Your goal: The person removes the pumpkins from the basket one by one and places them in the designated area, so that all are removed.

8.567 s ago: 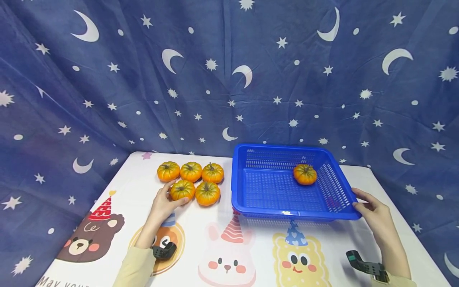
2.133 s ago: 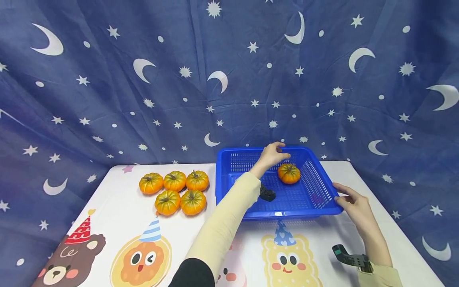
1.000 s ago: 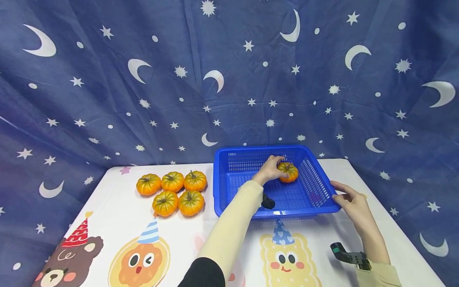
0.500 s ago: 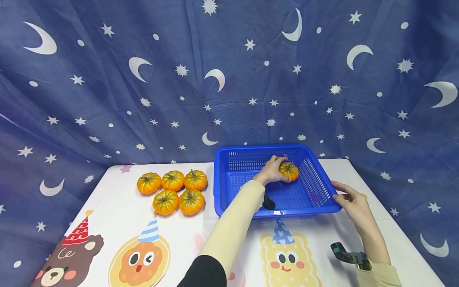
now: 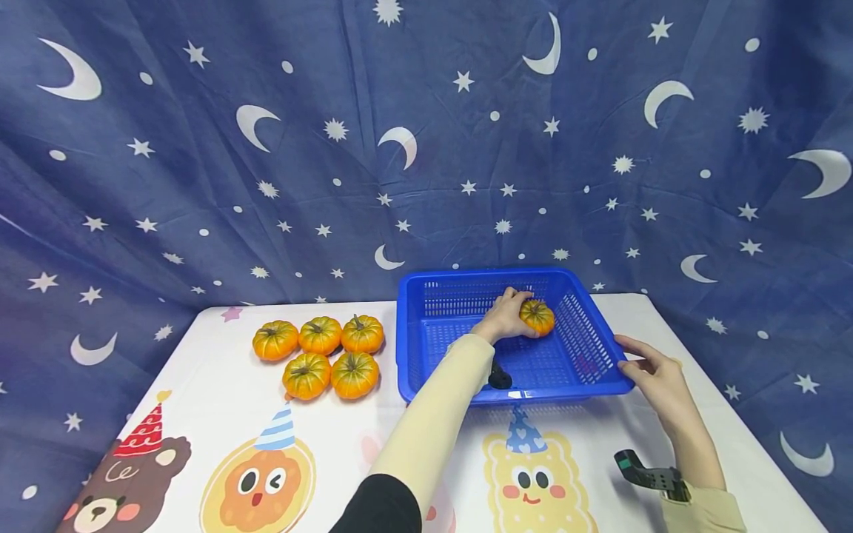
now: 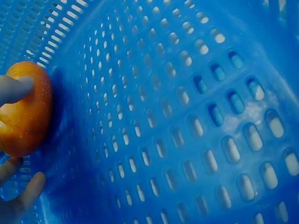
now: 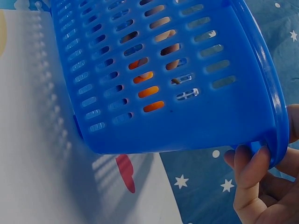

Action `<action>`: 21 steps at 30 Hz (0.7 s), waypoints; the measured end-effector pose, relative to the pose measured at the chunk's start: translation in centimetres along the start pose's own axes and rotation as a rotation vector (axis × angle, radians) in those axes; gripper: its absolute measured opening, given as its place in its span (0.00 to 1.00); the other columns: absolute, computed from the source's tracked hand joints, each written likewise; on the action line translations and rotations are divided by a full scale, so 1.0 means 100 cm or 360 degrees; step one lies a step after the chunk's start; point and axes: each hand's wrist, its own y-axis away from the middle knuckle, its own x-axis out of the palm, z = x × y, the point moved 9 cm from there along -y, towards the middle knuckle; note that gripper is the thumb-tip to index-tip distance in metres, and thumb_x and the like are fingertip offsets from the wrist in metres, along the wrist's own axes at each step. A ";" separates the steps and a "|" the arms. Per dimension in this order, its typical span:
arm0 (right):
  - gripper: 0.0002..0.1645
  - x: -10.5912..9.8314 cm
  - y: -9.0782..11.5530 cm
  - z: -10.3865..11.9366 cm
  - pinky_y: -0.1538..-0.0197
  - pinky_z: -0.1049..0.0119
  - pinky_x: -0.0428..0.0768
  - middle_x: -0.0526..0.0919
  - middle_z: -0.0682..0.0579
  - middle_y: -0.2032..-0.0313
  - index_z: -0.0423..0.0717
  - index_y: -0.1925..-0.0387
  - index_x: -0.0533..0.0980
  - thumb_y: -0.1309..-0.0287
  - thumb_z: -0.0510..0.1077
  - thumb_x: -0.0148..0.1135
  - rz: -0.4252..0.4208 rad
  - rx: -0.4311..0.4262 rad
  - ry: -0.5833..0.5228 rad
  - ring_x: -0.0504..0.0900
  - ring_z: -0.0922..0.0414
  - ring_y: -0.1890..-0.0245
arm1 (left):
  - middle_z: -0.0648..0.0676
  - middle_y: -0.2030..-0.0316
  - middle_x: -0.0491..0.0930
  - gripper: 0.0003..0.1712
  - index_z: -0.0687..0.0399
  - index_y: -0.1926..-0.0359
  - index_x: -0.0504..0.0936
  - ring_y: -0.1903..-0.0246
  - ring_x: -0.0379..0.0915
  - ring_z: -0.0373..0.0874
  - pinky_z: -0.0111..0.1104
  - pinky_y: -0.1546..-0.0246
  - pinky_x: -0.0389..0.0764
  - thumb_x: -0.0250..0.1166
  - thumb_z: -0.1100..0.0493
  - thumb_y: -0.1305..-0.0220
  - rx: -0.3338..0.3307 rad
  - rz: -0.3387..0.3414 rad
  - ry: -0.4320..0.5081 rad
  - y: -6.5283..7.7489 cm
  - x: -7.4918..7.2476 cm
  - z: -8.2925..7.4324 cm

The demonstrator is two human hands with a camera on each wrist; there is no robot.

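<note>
My left hand [image 5: 504,317] reaches into the blue plastic basket [image 5: 512,396] and grips a small orange pumpkin [image 5: 537,318] from its left side. In the left wrist view, the thumb lies on the pumpkin [image 6: 32,116], with other fingers just below it, close to the slotted basket wall. At the basket's right end, my right hand [image 5: 660,381] pinches the rim near the front corner. The right wrist view shows its fingers curled round the rim [image 7: 275,107], while orange shows through the wall slots. Several more pumpkins [image 5: 355,375] sit in two rows on the table, left of the basket.
A white cloth [image 5: 360,444] printed with cartoon animals and party hats covers the table. Behind it hangs a dark blue curtain [image 5: 300,148] with moons and stars. A black wrist device [image 5: 646,471] is strapped on the right arm.
The left hand went from a pumpkin in the table group to the basket, lowered beside the pumpkin there and took hold of it. The right hand stays on the rim.
</note>
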 end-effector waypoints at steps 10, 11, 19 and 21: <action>0.26 -0.001 0.000 0.001 0.67 0.79 0.72 0.78 0.35 0.51 0.36 0.37 0.69 0.36 0.39 0.52 -0.0009 -0.0003 0.0008 0.73 0.76 0.69 | 0.53 0.45 0.66 0.46 0.48 0.33 0.67 0.47 0.66 0.45 0.32 0.46 0.73 0.75 0.49 0.53 -0.0002 0.0017 0.0088 0.003 0.000 0.001; 0.26 -0.001 0.000 0.001 0.67 0.79 0.72 0.78 0.35 0.51 0.36 0.37 0.69 0.36 0.39 0.52 -0.0010 -0.0004 0.0009 0.73 0.76 0.69 | 0.53 0.46 0.65 0.45 0.49 0.33 0.68 0.48 0.66 0.45 0.32 0.47 0.74 0.75 0.50 0.53 -0.0010 0.0027 0.0104 0.003 0.001 0.001; 0.26 0.000 0.000 0.000 0.66 0.79 0.72 0.78 0.34 0.49 0.36 0.37 0.69 0.36 0.39 0.52 -0.0008 -0.0011 0.0016 0.72 0.76 0.68 | 0.54 0.46 0.63 0.44 0.47 0.35 0.68 0.47 0.64 0.45 0.32 0.47 0.73 0.76 0.51 0.55 -0.0046 0.0082 0.0141 0.003 0.007 0.002; 0.26 0.000 0.000 0.000 0.66 0.80 0.72 0.78 0.35 0.48 0.36 0.36 0.68 0.36 0.39 0.52 -0.0008 -0.0014 0.0017 0.72 0.77 0.68 | 0.55 0.45 0.64 0.46 0.48 0.34 0.66 0.46 0.65 0.45 0.32 0.45 0.73 0.76 0.50 0.54 -0.0036 0.0096 0.0130 0.003 0.008 0.002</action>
